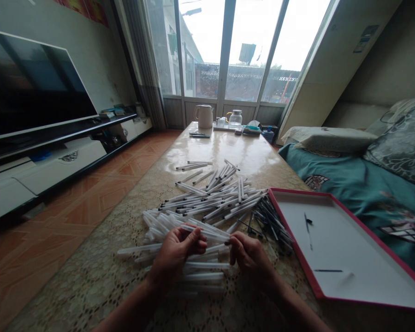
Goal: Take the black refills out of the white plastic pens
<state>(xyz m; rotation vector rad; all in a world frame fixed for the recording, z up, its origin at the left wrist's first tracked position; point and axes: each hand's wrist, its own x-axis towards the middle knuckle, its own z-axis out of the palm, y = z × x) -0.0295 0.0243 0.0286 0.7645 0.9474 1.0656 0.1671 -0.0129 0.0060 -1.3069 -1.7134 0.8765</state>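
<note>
My left hand (pixel 181 251) is closed round a translucent white pen barrel (pixel 212 234) that points to the right. At the barrel's right end, the fingertips of my right hand (pixel 247 253) are pinched together; whether a small part is hidden between them I cannot see. Under and around my hands lie loose empty pen barrels (pixel 207 265). Just beyond is a heap of white pens with dark tips (pixel 221 198). Right of that heap, close to my right hand, is a pile of thin black refills or pen parts (pixel 271 221).
A shallow white tray with a red rim (pixel 297 251) stands at the right, holding a few thin dark pieces (pixel 328 270). At the table's far end are a pitcher (pixel 204 116), a glass jar (pixel 235 119) and a tissue box (pixel 251 129). A patterned cloth (pixel 100 263) covers the table.
</note>
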